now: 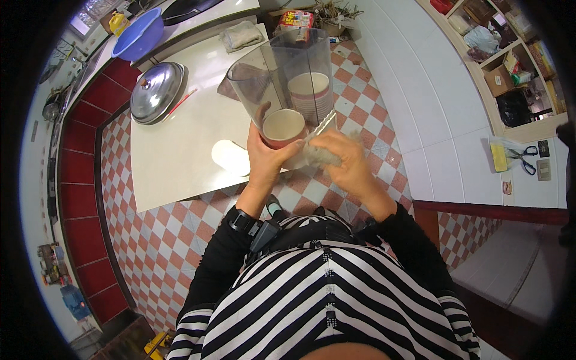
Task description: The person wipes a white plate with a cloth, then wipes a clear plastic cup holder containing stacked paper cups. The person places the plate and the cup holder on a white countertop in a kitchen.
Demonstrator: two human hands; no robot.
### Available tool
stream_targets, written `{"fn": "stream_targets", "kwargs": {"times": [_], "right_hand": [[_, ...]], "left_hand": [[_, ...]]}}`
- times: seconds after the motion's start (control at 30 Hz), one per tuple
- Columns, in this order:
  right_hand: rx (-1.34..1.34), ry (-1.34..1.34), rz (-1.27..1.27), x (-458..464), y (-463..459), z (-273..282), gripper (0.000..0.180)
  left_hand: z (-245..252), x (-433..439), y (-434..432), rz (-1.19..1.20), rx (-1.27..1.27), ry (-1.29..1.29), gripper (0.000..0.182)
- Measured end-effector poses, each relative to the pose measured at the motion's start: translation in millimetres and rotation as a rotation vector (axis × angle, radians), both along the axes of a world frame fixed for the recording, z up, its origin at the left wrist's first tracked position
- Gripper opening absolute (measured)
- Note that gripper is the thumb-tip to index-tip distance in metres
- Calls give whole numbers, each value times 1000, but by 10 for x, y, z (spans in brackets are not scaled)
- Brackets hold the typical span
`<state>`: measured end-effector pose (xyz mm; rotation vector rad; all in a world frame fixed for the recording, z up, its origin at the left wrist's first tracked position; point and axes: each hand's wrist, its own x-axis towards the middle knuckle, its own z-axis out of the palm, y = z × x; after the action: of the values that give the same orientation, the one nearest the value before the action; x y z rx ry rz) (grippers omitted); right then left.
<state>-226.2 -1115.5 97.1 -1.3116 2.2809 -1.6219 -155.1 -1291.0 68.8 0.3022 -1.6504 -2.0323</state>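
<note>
My left hand (pixel 264 159) grips the lower front of a clear plastic divided container (pixel 281 58), held tilted above the table's right edge. Inside stand paper cups: a reddish one (pixel 284 126) in the near compartment and a nested stack with ridged rims (pixel 310 94) in the far one. My right hand (pixel 348 164) is closed on a greyish cloth (pixel 323 150), blurred, against the container's near right side. A pale strip with a wavy edge (pixel 327 122) sticks up beside those fingers; what it belongs to is unclear. Left of my left hand, a bright white rounded object (pixel 229 156) lies on the table (pixel 180 166).
On the table are a domed metal lid (pixel 155 92), a red stick-like item (pixel 180 104), a folded towel (pixel 241 36) and a brown cloth (pixel 238 83). A blue basin (pixel 139 33) sits on the counter. Shelves (pixel 508 58) and scissors (pixel 523 158) are at right.
</note>
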Motion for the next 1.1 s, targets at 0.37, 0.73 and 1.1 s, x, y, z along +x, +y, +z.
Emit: {"fn": "stream_targets", "kwargs": {"times": [0.37,0.73,1.1], "right_hand": [[25,-27,103,9,-29,-18,40],[68,-83,14,23,-37,-92,35],[-561,-1235,130,-175,566,-282,37]], "left_hand": [[8,-42,-24,7,-41,-36,90],[-121,-71,-38,-1,-22,-48,90],[-134,-22,-50,-103,396,13,83]]}}
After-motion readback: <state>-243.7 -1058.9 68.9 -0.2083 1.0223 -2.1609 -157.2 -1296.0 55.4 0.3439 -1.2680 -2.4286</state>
